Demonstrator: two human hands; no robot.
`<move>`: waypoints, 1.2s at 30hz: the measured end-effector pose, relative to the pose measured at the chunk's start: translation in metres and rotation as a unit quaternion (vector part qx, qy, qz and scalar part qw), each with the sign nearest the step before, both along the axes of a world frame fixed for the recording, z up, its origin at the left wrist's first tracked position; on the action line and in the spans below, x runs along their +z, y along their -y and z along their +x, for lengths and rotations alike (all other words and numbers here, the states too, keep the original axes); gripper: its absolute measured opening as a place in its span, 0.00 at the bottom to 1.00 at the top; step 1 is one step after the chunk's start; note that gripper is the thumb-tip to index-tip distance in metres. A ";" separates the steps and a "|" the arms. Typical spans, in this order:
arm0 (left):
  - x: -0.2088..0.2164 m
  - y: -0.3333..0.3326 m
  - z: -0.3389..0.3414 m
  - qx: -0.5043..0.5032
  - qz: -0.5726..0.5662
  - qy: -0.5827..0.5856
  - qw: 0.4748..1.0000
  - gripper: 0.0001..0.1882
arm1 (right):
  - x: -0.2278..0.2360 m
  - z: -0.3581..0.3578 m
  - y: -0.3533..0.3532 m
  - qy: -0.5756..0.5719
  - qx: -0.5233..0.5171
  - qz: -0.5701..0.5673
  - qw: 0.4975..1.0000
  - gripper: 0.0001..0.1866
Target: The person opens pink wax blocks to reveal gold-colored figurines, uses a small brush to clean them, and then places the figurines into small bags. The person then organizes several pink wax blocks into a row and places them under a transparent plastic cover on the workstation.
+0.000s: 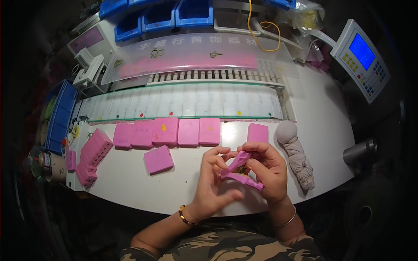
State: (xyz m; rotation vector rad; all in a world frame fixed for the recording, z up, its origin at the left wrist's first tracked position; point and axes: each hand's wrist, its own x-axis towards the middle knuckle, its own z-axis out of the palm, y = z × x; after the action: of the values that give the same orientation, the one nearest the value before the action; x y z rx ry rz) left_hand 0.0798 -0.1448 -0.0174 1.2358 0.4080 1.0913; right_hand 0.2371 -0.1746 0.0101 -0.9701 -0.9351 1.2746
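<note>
A pink rubber mould [244, 178] is spread apart into two flaps between my hands, joined toward its left end. Something small and yellowish shows inside, too small to make out. My right hand [271, 172] pinches the upper flap between thumb and fingers. Curled fingers of my left hand [212, 182] hold the mould's left end, with the thumb sticking out away from it. Just beyond my hands a pink block [257, 132] lies flat on the white table [191, 191]. Another pink block [158, 159] lies alone to the left.
A row of pink blocks [188, 132] stands along a glass-edged white strip [183, 101]. More pink blocks [93, 150] are stacked at left. On the right lie a knotted cloth bundle [296, 156], a metal cylinder [360, 150] and a control panel [362, 56]. Blue bins [193, 13] sit behind.
</note>
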 end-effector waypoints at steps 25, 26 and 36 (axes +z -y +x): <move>0.020 -0.032 0.014 -0.010 -0.367 0.112 0.923 0.16 | 0.010 -0.030 -0.001 0.569 -0.193 0.228 0.766 0.23; 0.021 -0.034 0.014 0.006 -0.367 0.103 0.925 0.15 | 0.011 -0.031 -0.004 0.566 -0.205 0.235 0.763 0.21; 0.021 -0.038 0.010 0.010 -0.292 0.023 0.956 0.14 | 0.008 -0.031 -0.010 0.541 -0.209 0.242 0.778 0.16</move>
State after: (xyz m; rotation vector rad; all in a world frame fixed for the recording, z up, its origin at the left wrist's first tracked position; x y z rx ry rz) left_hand 0.0898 -0.1071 0.0038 0.6801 0.6526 0.9203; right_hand 0.2061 -0.1644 0.0179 -1.3798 -1.6797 -0.0545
